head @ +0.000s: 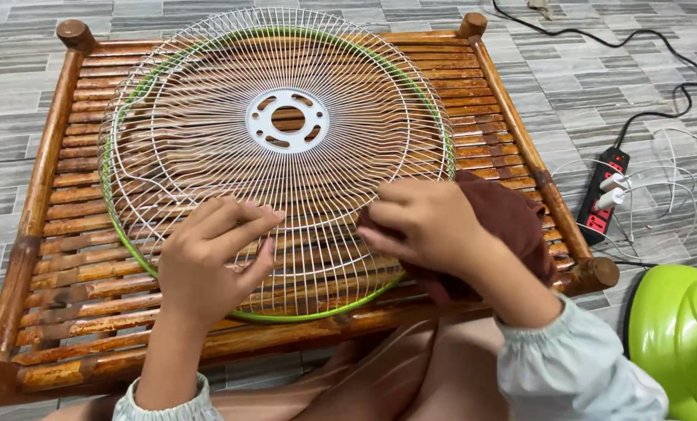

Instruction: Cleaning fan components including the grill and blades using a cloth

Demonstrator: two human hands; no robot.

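Observation:
A round white wire fan grille with a green rim lies flat on a low bamboo slat table. The grille has a white hub plate with holes at its middle. My left hand rests on the near part of the wires, fingers curled and pressing them. My right hand grips a dark red-brown cloth and presses it against the grille's near right edge. Part of the cloth is hidden under my hand and wrist.
A black and red power strip with white plugs and tangled white and black cables lies on the grey tiled floor to the right. A lime green plastic fan part sits at the lower right. My knees are beneath the table's near edge.

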